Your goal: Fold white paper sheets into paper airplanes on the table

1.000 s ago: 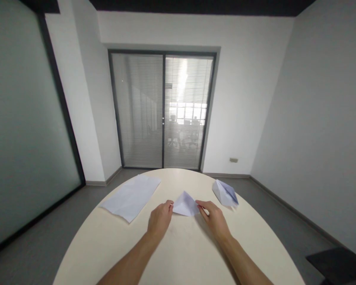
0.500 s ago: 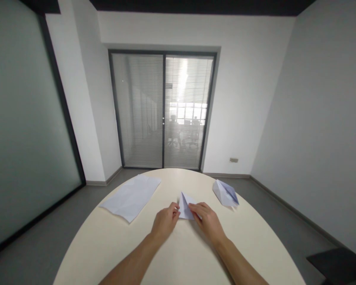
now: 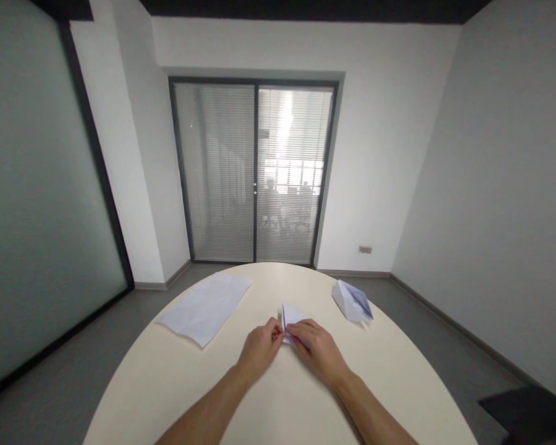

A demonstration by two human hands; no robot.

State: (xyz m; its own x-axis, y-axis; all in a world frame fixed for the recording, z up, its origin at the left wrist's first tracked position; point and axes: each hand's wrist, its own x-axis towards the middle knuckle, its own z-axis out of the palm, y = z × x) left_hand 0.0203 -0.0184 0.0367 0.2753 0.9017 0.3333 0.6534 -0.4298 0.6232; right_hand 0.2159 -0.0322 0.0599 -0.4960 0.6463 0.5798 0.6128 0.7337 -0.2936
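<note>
A small folded sheet of white paper (image 3: 294,314) stands on the table between my two hands, its left edge upright. With fingers curled and pinched, my left hand (image 3: 263,345) grips the paper's lower left edge. My right hand (image 3: 317,346) lies over the lower right part of the paper, its fingertips pressed together at the left fold. Those fingers hide much of the paper's lower half.
On the left of the round cream table (image 3: 278,395) lies a larger creased white sheet (image 3: 206,307). A folded white paper piece (image 3: 352,301) sits near the right edge. Beyond the table is a glass door with blinds (image 3: 254,173). A dark flat object (image 3: 528,411) is at lower right.
My right hand's fingertips have moved left across the folded paper, and its raised flap now looks narrower. My left hand has shifted slightly right, closer to the right one.
</note>
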